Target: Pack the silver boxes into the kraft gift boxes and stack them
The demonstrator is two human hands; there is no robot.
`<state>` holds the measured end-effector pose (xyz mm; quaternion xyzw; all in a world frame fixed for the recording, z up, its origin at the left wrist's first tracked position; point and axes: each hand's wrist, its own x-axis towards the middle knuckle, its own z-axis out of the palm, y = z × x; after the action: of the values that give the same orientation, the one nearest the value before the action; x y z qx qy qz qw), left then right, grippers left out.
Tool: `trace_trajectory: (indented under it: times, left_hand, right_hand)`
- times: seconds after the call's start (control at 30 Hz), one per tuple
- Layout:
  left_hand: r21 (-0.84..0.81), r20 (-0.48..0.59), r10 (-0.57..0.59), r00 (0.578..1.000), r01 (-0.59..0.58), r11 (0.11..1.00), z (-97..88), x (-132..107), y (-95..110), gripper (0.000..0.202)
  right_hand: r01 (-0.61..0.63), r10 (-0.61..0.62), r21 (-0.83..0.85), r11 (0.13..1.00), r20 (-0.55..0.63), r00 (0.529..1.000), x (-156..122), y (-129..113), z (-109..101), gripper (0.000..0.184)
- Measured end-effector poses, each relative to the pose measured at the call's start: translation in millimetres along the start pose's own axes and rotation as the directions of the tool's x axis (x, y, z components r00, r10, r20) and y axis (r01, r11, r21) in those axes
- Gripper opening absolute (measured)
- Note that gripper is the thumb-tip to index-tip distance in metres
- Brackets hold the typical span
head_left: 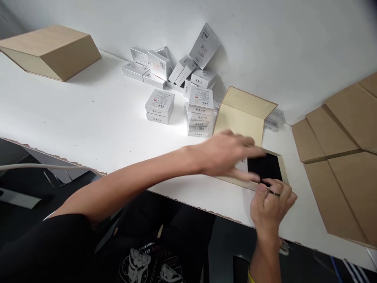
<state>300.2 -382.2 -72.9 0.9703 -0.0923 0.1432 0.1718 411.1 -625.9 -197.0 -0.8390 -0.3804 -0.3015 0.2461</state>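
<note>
A tan gift box (284,169) lies open at the right of the white table, its cream-lined lid (243,116) folded back toward the wall. Black lining (266,167) shows inside, and part of a silver printed carton appears beside it, mostly covered by my left hand. My left hand (228,155) reaches over the box, fingers stretched out and smeared by motion, with nothing visible in them. My right hand (272,198), wearing a dark ring, grips the box's near right rim between thumb and fingers. The fingertips partly cover the black lining.
Silver cartons stand in a stack (201,112) left of the lid, with a shorter stack (160,106) farther left. A loose pile of cartons (159,65) leans by the wall. One closed tan box (53,51) sits far left; several more tan boxes (338,157) lie at right.
</note>
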Motion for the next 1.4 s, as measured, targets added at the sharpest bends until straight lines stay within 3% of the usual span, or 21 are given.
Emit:
trace_trajectory:
  times: [0.03, 0.07, 0.1, 0.17, 0.2, 0.23, 0.3, 0.43, 0.57, 0.63, 0.7, 0.77, 0.8, 0.83, 0.9, 0.97, 1.0, 1.07, 1.17, 1.3, 1.4]
  left_hand:
    - [-0.015, -0.223, -0.103, 0.969, 0.102, 0.995, -4.4, -17, -15, 0.042]
    - [-0.034, -0.425, -0.263, 0.867, 0.275, 0.961, -9.6, -34, -33, 0.034]
    - [-0.069, -0.582, -0.415, 0.699, 0.466, 0.882, -15.4, -50, -53, 0.029]
    - [-0.140, -0.651, -0.623, 0.434, 0.738, 0.660, -27.4, -79, -92, 0.057]
    - [-0.172, -0.627, -0.701, 0.339, 0.818, 0.549, -32.8, -91, -109, 0.079]
    - [-0.201, -0.574, -0.769, 0.281, 0.862, 0.466, -37.2, -99, -123, 0.096]
    - [-0.248, -0.477, -0.846, 0.238, 0.887, 0.390, -42.7, -106, -141, 0.109]
    - [-0.233, -0.414, -0.869, 0.272, 0.891, 0.390, -41.5, -102, -147, 0.108]
    - [-0.267, -0.364, -0.897, 0.249, 0.895, 0.357, -37.8, -99, -140, 0.104]
    - [-0.347, -0.420, -0.878, 0.229, 0.854, 0.388, -40.9, -101, -134, 0.093]
    - [-0.406, -0.608, -0.770, 0.194, 0.758, 0.511, -48.7, -101, -124, 0.078]
    - [-0.360, -0.789, -0.567, 0.235, 0.570, 0.738, -59.5, -95, -106, 0.068]
    - [-0.312, -0.822, -0.474, 0.317, 0.446, 0.839, -64.9, -90, -94, 0.064]
    - [-0.279, -0.805, -0.398, 0.440, 0.311, 0.908, -69.5, -83, -80, 0.060]
    - [-0.281, -0.638, -0.263, 0.724, 0.099, 0.955, -74.1, -61, -49, 0.054]
    - [-0.254, -0.404, -0.117, 0.907, 0.012, 0.967, -70.0, -31, -18, 0.059]
    - [-0.205, -0.273, -0.033, 0.961, -0.025, 0.979, -64.7, -15, -4, 0.063]
    - [-0.077, 0.022, 0.075, 0.997, -0.073, 0.994, -49.3, 18, 16, 0.068]
    - [0.049, 0.285, 0.101, 0.953, -0.120, 0.992, -23.8, 53, 28, 0.071]
    - [0.004, 0.325, 0.045, 0.945, -0.049, 0.999, -6.0, 61, 20, 0.072]
    - [-0.102, 0.238, 0.035, 0.971, -0.011, 0.995, -8.2, 42, 9, 0.080]
  right_hand:
    - [-0.003, 0.003, 0.003, 1.000, 0.007, 1.000, 0, 0, -1, 0.040]
    - [-0.006, 0.006, 0.007, 1.000, 0.017, 1.000, -1, -1, -2, 0.040]
    - [-0.009, 0.009, 0.011, 1.000, 0.027, 1.000, -1, -1, -3, 0.039]
    - [-0.017, 0.017, 0.017, 1.000, 0.044, 0.999, -1, -1, -4, 0.038]
    - [-0.021, 0.020, 0.020, 1.000, 0.049, 0.999, -1, -2, -5, 0.037]
    - [-0.026, 0.025, 0.022, 0.999, 0.053, 0.998, -1, -2, -5, 0.037]
    - [-0.034, 0.033, 0.026, 0.999, 0.053, 0.998, 0, -3, -5, 0.037]
    - [-0.050, 0.049, 0.026, 0.998, 0.049, 0.998, 1, -5, -3, 0.038]
    - [-0.064, 0.063, 0.029, 0.998, 0.048, 0.997, 2, -5, -3, 0.036]
    - [-0.062, 0.060, 0.036, 0.997, 0.056, 0.997, 2, -5, -2, 0.036]
    - [-0.059, 0.056, 0.051, 0.997, 0.065, 0.996, 2, -4, -2, 0.035]
    - [-0.057, 0.052, 0.076, 0.996, 0.064, 0.997, 3, -5, -3, 0.033]
    - [-0.054, 0.049, 0.090, 0.994, 0.059, 0.997, 3, -6, -3, 0.033]
    - [-0.052, 0.047, 0.115, 0.992, 0.047, 0.998, 3, -7, -5, 0.035]
    - [-0.054, 0.054, 0.196, 0.979, 0.008, 0.999, 3, -10, -9, 0.042]
    - [-0.076, 0.085, 0.303, 0.950, -0.017, 0.996, 2, -13, -15, 0.047]
    - [-0.091, 0.105, 0.352, 0.932, -0.019, 0.994, 1, -15, -18, 0.047]
    - [-0.125, 0.137, 0.397, 0.909, -0.001, 0.991, -3, -19, -25, 0.049]
    - [-0.164, 0.166, 0.383, 0.909, 0.030, 0.986, -9, -28, -34, 0.048]
    - [-0.126, 0.104, 0.347, 0.929, 0.084, 0.991, -1, -39, -44, 0.041]
    - [-0.004, -0.106, 0.443, 0.897, 0.224, 0.969, 31, -35, -49, 0.068]
